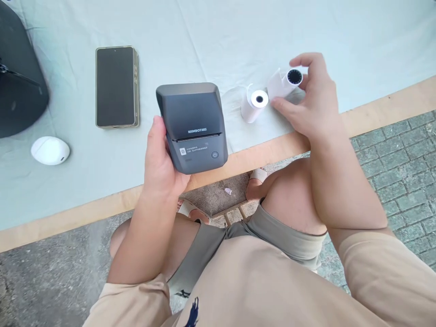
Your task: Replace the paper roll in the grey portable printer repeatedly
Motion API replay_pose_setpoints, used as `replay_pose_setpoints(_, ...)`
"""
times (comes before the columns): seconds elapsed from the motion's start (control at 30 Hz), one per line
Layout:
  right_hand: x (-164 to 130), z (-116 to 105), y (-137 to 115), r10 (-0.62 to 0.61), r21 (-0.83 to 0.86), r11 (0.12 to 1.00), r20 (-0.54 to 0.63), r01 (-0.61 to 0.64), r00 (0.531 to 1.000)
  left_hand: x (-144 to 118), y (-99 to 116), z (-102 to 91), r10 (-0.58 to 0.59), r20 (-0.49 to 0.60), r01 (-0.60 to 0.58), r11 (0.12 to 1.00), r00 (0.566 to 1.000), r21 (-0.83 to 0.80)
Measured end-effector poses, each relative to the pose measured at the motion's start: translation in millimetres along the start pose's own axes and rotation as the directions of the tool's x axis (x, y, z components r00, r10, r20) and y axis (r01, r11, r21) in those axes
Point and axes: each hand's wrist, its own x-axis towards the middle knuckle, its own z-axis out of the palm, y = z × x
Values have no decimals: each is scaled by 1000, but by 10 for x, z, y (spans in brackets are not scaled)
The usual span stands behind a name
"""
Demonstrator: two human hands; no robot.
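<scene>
Pale blue-green cloth [238, 36] is covering the surface [68, 220], whose bare wooden edge is running along the side nearest the person. The left hand [161, 170] is holding a dark printer [194, 113] from its left side and below, keeping it tilted up at the near edge, with its NIIMBOT lettering, narrow slot and round button facing the camera. The right hand [315, 100] is reaching over the cloth, thumb and forefinger spreading wide around a black-cored paper roll [294, 77]; whether the partly hidden fingers are gripping it, I cannot tell. Loose paper is trailing from that roll toward a second white roll [254, 108], which is standing on end just beside it, between the printer and the right hand. Farther out, left of the printer, a phone [116, 86] is lying with its dark screen up. Beyond it, a smooth white rounded object [50, 151] is resting near a large black object [20, 77] that the left frame border is cutting off. Below, brick paving [402, 159] is showing at the right.
</scene>
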Motion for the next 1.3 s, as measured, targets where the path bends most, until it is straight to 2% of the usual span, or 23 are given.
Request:
replay_pose_setpoints(0.07, -58, -38, -77, -92, -1, 996, -74, 92, 993, -2, 2, 1, -7, 2, 7, 1000, 1000, 4)
replay_pose_setpoints(0.13, -143, -48, -192, -221, -41, 975, -242, 218, 945, -2, 5, 1, -23, 7, 23, 1000, 1000, -7)
replay_pose_setpoints(0.2, -224, -1, -307, -306, -92, 952, -314, 292, 899, 1, 7, 1, -35, 18, 35, 999, 999, -13)
replay_pose_setpoints(0.23, -253, 46, -354, -316, -106, 949, -276, 298, 908, 4, 7, 1, -35, 21, 35, 999, 999, -14)
replay_pose_setpoints(0.33, -265, 239, -422, -226, -124, 967, -8, 223, 974, 14, -2, -3, -30, 8, 30, 1000, 1000, -6)
replay_pose_setpoints(0.37, -248, 299, -424, -183, -136, 972, 63, 190, 981, 16, -9, -6, -28, -2, 28, 1000, 1000, 2)
replay_pose_setpoints(0.43, -202, 378, -413, -170, -125, 975, 124, 185, 978, 17, -24, -19, -23, -27, 24, 1000, 999, 14)
replay_pose_setpoints(0.5, -163, 389, -411, -253, 13, 967, 72, 253, 965, 14, -38, -34, -18, -36, 19, 1000, 999, 4)
replay_pose_setpoints(0.53, -152, 372, -422, -303, 136, 945, 8, 299, 953, 12, -42, -41, -16, -30, 15, 1000, 999, -14)
replay_pose_setpoints(0.6, -152, 315, -473, -352, 402, 837, -122, 370, 928, 6, -45, -47, -17, 4, 18, 998, 1000, -58)
replay_pose_setpoints(0.63, -163, 281, -511, -370, 499, 772, -149, 393, 917, 2, -43, -47, -18, 24, 19, 997, 1000, -75)
replay_pose_setpoints(0.7, -203, 220, -605, -472, 605, 674, -87, 423, 877, -7, -36, -40, -14, 52, 19, 995, 999, -94)
replay_pose_setpoints(0.73, -229, 196, -656, -550, 638, 641, -6, 426, 835, -12, -32, -36, -13, 61, 19, 995, 998, -97)
replay_pose_setpoints(0.77, -258, 179, -704, -628, 664, 616, 91, 423, 773, -17, -29, -32, -19, 71, 26, 995, 997, -95)
replay_pose_setpoints(0.83, -314, 163, -790, -714, 659, 624, 261, 420, 650, -28, -24, -25, -43, 78, 49, 995, 996, -87)
replay_pose_setpoints(0.87, -339, 163, -823, -719, 632, 648, 321, 426, 617, -33, -22, -22, -54, 73, 59, 995, 996, -75)
replay_pose_setpoints(0.9, -361, 167, -849, -708, 591, 675, 354, 441, 611, -38, -22, -18, -60, 62, 64, 996, 996, -56)
replay_pose_setpoints(0.97, -391, 182, -878, -676, 530, 714, 350, 458, 649, -45, -25, -8, -51, 25, 51, 999, 998, -4)
replay_pose_setpoints(1.07, -407, 224, -874, -657, 566, 697, 256, 441, 709, -42, -40, 6, -21, 5, 21, 999, 1000, 38)
replay_pose_setpoints(1.2, -379, 316, -838, -613, 550, 666, 18, 504, 790, -15, -67, 8, 5, 65, -5, 1000, 998, 4)
replay_pose_setpoints(1.27, -338, 364, -843, -547, 509, 709, -39, 488, 836, -4, -70, 5, -9, 82, 8, 1000, 997, 13)
replay_pose_setpoints(1.3, -310, 382, -858, -480, 485, 767, -2, 421, 877, -1, -68, 3, -20, 84, 19, 1000, 996, 16)
